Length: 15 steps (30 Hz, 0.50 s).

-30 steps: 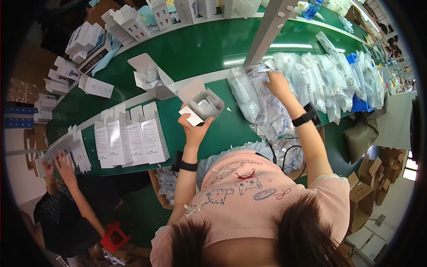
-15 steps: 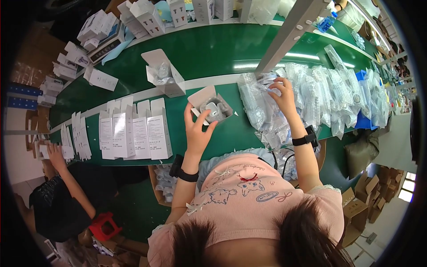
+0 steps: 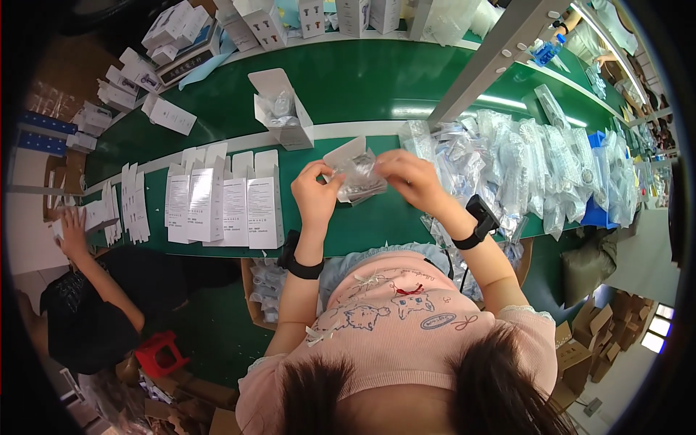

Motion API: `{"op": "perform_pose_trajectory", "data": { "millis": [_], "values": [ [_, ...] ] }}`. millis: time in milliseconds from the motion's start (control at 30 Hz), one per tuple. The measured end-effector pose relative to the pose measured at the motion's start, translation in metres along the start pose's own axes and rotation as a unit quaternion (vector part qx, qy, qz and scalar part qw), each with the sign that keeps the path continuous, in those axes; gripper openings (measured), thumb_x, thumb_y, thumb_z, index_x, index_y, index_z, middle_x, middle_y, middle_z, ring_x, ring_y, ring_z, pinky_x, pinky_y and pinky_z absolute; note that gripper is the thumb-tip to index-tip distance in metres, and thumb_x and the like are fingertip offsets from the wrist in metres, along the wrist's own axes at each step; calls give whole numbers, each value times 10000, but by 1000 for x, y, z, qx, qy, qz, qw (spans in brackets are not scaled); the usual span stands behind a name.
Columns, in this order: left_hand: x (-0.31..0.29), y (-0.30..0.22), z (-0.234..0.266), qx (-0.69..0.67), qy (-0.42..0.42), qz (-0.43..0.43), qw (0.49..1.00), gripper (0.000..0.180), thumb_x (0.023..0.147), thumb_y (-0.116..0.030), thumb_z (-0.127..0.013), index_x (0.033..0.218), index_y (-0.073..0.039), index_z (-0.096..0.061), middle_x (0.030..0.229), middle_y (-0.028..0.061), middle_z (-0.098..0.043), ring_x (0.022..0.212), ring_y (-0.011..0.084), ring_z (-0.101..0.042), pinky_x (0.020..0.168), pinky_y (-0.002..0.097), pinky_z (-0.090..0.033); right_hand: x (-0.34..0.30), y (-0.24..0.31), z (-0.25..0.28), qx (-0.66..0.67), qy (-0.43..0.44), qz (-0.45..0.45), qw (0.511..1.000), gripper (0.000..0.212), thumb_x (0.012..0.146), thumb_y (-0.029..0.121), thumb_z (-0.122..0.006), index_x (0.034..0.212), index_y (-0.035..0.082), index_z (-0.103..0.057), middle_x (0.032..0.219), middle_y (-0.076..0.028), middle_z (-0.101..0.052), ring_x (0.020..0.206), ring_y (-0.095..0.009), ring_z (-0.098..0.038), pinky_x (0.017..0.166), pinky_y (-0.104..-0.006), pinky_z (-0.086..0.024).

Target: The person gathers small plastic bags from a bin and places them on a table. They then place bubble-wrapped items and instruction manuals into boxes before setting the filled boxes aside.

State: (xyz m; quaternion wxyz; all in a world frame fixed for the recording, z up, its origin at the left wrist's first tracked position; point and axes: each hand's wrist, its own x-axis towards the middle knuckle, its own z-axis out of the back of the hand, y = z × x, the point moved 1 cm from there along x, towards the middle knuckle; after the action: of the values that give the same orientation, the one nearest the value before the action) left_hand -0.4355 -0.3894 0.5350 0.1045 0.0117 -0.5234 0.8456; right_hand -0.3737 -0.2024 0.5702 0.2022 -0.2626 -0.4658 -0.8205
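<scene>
A small open white box [image 3: 357,199] stands on the bench in front of me, its lid flap [image 3: 344,151] raised. In its mouth lies a clear plastic bag [image 3: 355,172]; what the bag holds is hard to make out. At the box's left edge my left hand [image 3: 315,194] is closed, thumb and fingertips pinched on the box's side next to the bag. My right hand [image 3: 412,178] is at the box's right side, its fingers drawn together at the clear bag and slightly blurred.
A filled open box [image 3: 293,134] stands behind. Flat-lying white boxes [image 3: 226,210] line up at left. Bagged parts [image 3: 507,156] heap at right beside a metal post [image 3: 493,61]. A co-worker's hand [image 3: 72,230] touches a white box [image 3: 101,214] at far left.
My right hand has come left from the bag heap to the small box. A crinkled clear bag now covers the white piece seen inside. My left fingers have drawn together.
</scene>
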Motion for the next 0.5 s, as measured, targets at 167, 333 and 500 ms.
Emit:
{"op": "perform_pose_trajectory", "data": {
  "millis": [167, 333, 500],
  "values": [
    [2, 15, 0, -107, 10, 36, 994, 176, 600, -6, -704, 659, 44, -546, 819, 93, -611, 616, 116, -549, 493, 240, -420, 3, -3, -17, -92, 236, 58, 966, 329, 666, 62, -645, 987, 66, -575, 1073, -86, -521, 998, -286, -491, 822, -353, -427],
    [1, 23, 2, -175, 31, 43, 983, 177, 640, -16, -690, 749, 38, -561, 894, 103, -605, 700, 131, -561, 561, 255, -447, -4, -6, -18, -133, 207, 75, 966, 496, 637, 155, -700, 1098, 75, -534, 1215, -119, -428, 1173, -311, -333, 960, -384, -302],
    [2, 50, 27, -182, -79, -22, 980, 463, 661, -48, -686, 1071, 12, -480, 1121, 133, -486, 1056, 229, -464, 851, 341, -408, -42, -51, -40, 17, 85, -141, 986, 823, 581, 157, -758, 1287, 71, -341, 1257, -139, -395, 1196, -314, -320, 1001, -379, -263]
  ]
}}
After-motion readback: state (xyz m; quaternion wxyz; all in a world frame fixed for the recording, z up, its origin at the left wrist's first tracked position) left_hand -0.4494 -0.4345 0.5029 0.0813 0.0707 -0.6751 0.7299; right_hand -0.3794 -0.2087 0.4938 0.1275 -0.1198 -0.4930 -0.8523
